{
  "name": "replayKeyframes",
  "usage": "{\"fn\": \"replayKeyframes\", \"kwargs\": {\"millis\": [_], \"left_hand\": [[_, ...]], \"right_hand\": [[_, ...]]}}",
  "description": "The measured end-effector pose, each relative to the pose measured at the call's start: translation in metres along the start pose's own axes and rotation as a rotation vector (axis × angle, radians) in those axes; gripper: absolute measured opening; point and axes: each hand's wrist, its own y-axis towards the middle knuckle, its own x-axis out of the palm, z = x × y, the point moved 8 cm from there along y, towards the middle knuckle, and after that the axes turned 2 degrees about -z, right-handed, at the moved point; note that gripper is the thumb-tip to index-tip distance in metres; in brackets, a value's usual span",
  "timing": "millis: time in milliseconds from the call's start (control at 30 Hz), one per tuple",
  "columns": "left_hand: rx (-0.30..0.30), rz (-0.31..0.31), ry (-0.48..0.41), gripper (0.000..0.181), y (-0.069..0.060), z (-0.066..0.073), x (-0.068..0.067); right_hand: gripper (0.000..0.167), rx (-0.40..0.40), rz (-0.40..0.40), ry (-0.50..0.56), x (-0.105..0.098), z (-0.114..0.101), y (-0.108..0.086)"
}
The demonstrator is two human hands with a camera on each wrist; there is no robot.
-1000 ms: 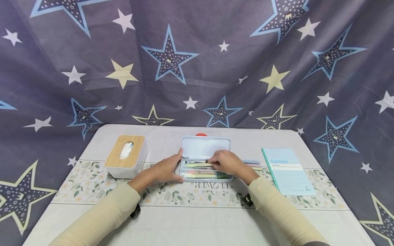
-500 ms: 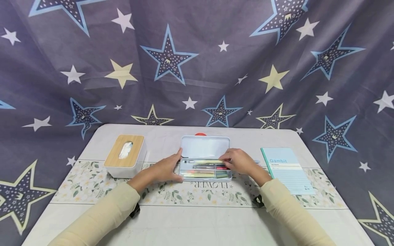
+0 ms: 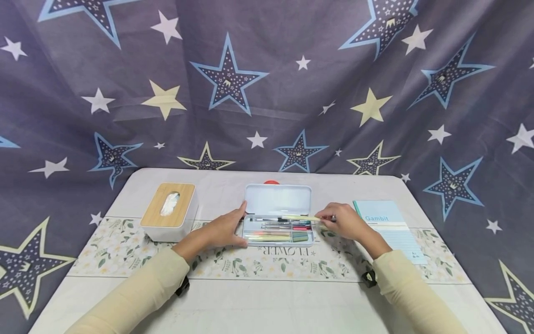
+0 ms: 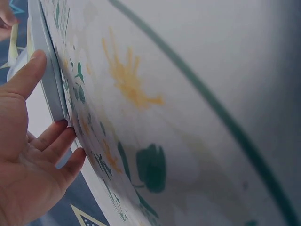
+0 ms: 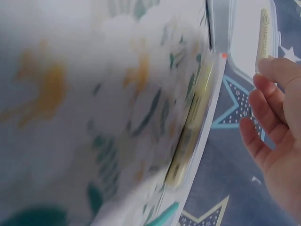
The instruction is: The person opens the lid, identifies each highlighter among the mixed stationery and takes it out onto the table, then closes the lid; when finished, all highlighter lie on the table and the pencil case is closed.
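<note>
A white pencil case point(image 3: 278, 198) lies open mid-table, lid raised at the back. Several pens point(image 3: 288, 225) fill its back section; pale yellow and orange pens point(image 3: 269, 237) and a dark green piece point(image 3: 299, 237) lie in front. My left hand point(image 3: 225, 229) rests against the case's left end, fingers fairly straight; the left wrist view has the thumb point(image 4: 30, 73) at its edge. Between thumb and fingertips my right hand point(image 3: 344, 221) pinches one end of a pale yellow marker pen point(image 5: 263, 35), whose other end reaches over the back section.
Left stands a tissue box point(image 3: 168, 204) with a wooden top. A light blue notebook point(image 3: 394, 232) lies on the right. Behind the lid a red object point(image 3: 271, 182) peeks out. Yellow pens point(image 5: 190, 127) lie on the table under the right hand. A star-patterned curtain point(image 3: 267, 93) hangs behind.
My right hand has moved right from over the case to beyond its right end, with the pale yellow marker pen pinched in it. The left hand has stayed in place.
</note>
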Motion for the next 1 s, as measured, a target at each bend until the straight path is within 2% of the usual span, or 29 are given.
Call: {"fn": "replayKeyframes", "kwargs": {"millis": [167,533,833,1000], "left_hand": [[0.002,0.0,0.004,0.125,0.0,0.0,0.001],[-0.004,-0.002,-0.003,0.127,0.001,-0.001,0.0],[-0.002,-0.007,-0.017,0.127,0.001,-0.001,0.001],[0.004,-0.007,-0.032,0.126,0.0,0.0,0.0]], "right_hand": [[0.017,0.0,0.021,-0.006,-0.007,0.009,-0.014],[0.018,0.061,-0.02,-0.027,-0.015,0.032,-0.045],[0.019,0.143,-0.052,-0.028,-0.016,0.046,-0.065],[0.019,0.155,-0.063,-0.044,-0.012,0.051,-0.073]]}}
